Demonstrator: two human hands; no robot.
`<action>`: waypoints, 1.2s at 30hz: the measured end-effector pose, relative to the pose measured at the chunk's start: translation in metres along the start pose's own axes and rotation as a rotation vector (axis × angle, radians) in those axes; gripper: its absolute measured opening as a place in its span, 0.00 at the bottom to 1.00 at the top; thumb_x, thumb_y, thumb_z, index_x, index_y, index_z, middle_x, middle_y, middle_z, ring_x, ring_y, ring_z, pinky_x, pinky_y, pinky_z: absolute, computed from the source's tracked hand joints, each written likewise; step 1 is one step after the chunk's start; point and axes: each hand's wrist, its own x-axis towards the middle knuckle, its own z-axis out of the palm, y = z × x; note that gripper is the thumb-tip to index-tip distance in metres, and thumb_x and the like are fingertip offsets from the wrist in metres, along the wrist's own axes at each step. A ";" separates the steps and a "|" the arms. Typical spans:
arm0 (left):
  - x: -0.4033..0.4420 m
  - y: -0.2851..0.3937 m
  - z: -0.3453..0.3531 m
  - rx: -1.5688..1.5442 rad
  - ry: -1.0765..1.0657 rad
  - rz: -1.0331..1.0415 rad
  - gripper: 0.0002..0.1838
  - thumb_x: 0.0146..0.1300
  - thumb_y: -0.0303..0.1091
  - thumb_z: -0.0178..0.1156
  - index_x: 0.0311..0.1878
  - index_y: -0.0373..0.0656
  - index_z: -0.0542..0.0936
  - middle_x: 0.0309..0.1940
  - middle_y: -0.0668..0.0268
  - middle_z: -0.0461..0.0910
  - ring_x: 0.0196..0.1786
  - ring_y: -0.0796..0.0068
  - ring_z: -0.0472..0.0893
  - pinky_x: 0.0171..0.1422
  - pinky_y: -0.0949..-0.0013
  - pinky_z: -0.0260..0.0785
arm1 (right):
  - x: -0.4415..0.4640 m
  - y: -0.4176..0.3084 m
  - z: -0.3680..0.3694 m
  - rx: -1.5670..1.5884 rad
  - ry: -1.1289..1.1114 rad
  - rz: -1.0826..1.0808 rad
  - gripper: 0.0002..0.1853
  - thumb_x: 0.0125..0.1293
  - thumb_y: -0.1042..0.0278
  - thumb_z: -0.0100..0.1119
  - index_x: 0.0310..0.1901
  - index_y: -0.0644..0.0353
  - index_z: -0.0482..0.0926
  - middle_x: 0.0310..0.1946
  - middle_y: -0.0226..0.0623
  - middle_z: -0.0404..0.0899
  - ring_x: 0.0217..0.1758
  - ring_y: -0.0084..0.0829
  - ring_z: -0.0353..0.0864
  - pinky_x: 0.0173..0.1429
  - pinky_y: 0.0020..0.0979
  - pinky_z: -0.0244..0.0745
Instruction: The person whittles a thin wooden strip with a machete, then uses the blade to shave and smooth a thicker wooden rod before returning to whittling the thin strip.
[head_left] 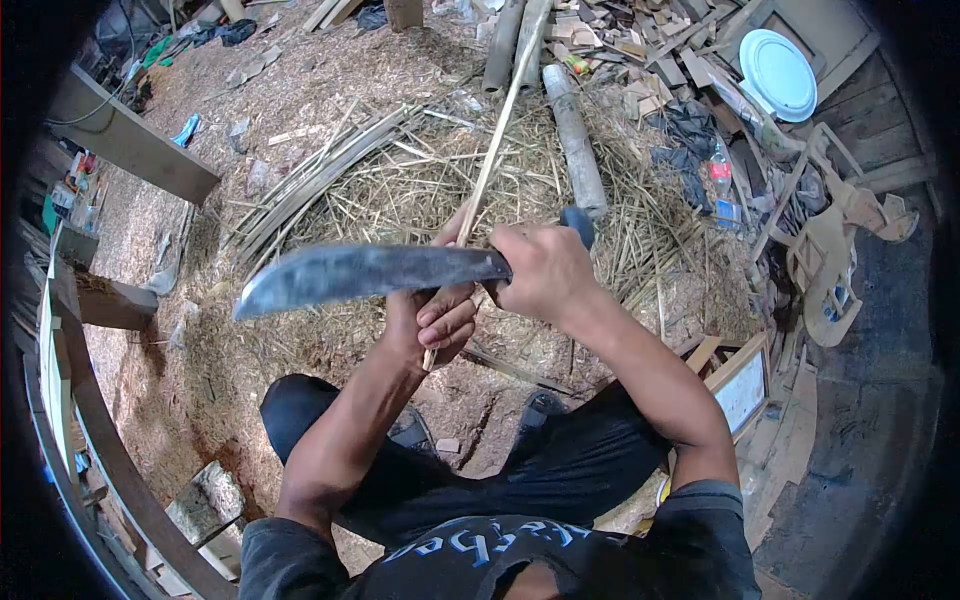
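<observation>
My right hand [545,268] is wrapped round the dark handle of a machete [380,272]. Its wide blade points left, lying across and above my left hand, with the tip slightly blurred. My left hand [440,320] has its fingers closed round a long thin bamboo strip [490,165], which runs from below that hand up to the top of the view. The blade crosses over the strip and hides part of it and part of my left hand. Beyond the hands, thin shavings [400,190] lie heaped on the ground.
A bundle of strips [320,180] lies beyond the blade at left. A grey pole [577,150] rests on the shavings. Wood scraps [650,60] and a pale blue round lid [778,75] are at upper right. Wooden beams [140,140] stand at left.
</observation>
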 end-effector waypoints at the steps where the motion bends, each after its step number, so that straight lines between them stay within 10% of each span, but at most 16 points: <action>1: -0.001 0.000 0.000 0.000 0.002 -0.002 0.25 0.77 0.43 0.41 0.75 0.55 0.59 0.10 0.74 0.61 0.07 0.83 0.63 0.09 0.81 0.57 | 0.000 -0.001 0.000 0.001 0.012 -0.046 0.06 0.47 0.70 0.64 0.22 0.58 0.74 0.16 0.40 0.78 0.18 0.39 0.82 0.24 0.40 0.77; 9: -0.002 0.004 0.009 0.004 0.144 -0.028 0.14 0.79 0.41 0.36 0.48 0.48 0.72 0.07 0.76 0.59 0.04 0.83 0.58 0.07 0.79 0.54 | 0.002 0.002 0.004 -0.012 -0.008 -0.033 0.07 0.51 0.67 0.64 0.24 0.58 0.75 0.18 0.39 0.79 0.18 0.34 0.80 0.25 0.39 0.79; 13: -0.002 0.008 -0.006 -0.076 0.031 -0.071 0.15 0.78 0.41 0.37 0.57 0.50 0.72 0.07 0.76 0.59 0.04 0.83 0.60 0.07 0.79 0.55 | 0.012 0.014 -0.009 -0.061 -0.122 0.197 0.07 0.49 0.70 0.65 0.24 0.57 0.75 0.18 0.41 0.78 0.21 0.39 0.82 0.28 0.39 0.77; 19: -0.008 0.007 0.002 -0.070 0.020 -0.083 0.19 0.79 0.39 0.36 0.68 0.58 0.67 0.07 0.74 0.60 0.06 0.82 0.61 0.07 0.80 0.53 | 0.008 0.023 -0.002 -0.005 -0.005 -0.019 0.06 0.53 0.67 0.61 0.25 0.58 0.76 0.17 0.40 0.78 0.17 0.35 0.81 0.23 0.39 0.77; 22: -0.007 0.008 0.004 -0.031 0.047 -0.091 0.19 0.78 0.38 0.36 0.67 0.59 0.68 0.07 0.74 0.59 0.05 0.82 0.59 0.07 0.79 0.52 | 0.015 0.022 -0.018 -0.095 -0.002 0.274 0.08 0.53 0.64 0.64 0.25 0.58 0.76 0.17 0.39 0.78 0.18 0.35 0.81 0.24 0.38 0.78; 27: -0.005 0.005 0.000 -0.057 0.214 -0.121 0.22 0.78 0.37 0.35 0.72 0.61 0.63 0.07 0.74 0.59 0.05 0.82 0.59 0.06 0.79 0.53 | 0.009 0.013 -0.005 -0.030 -0.119 0.046 0.10 0.56 0.62 0.63 0.25 0.58 0.76 0.16 0.39 0.78 0.19 0.35 0.82 0.24 0.38 0.78; 29: -0.008 0.003 0.005 -0.010 0.076 -0.112 0.24 0.78 0.36 0.35 0.75 0.61 0.59 0.07 0.74 0.58 0.05 0.82 0.59 0.06 0.79 0.52 | 0.023 0.031 -0.024 -0.062 -0.160 0.473 0.10 0.55 0.62 0.63 0.24 0.59 0.76 0.18 0.41 0.80 0.22 0.39 0.84 0.28 0.42 0.79; 31: -0.008 0.002 0.007 0.065 0.074 -0.124 0.26 0.78 0.36 0.34 0.77 0.64 0.55 0.07 0.75 0.57 0.05 0.83 0.58 0.07 0.79 0.52 | 0.020 0.038 -0.027 -0.134 -0.011 0.338 0.11 0.55 0.62 0.63 0.26 0.61 0.78 0.19 0.42 0.80 0.20 0.40 0.82 0.29 0.42 0.78; 36: -0.003 -0.003 0.004 0.005 0.057 -0.192 0.29 0.76 0.37 0.37 0.78 0.69 0.52 0.10 0.75 0.57 0.05 0.84 0.55 0.06 0.80 0.50 | 0.015 0.046 -0.021 0.470 -0.080 0.402 0.14 0.63 0.61 0.62 0.26 0.63 0.77 0.17 0.31 0.76 0.17 0.24 0.73 0.24 0.31 0.68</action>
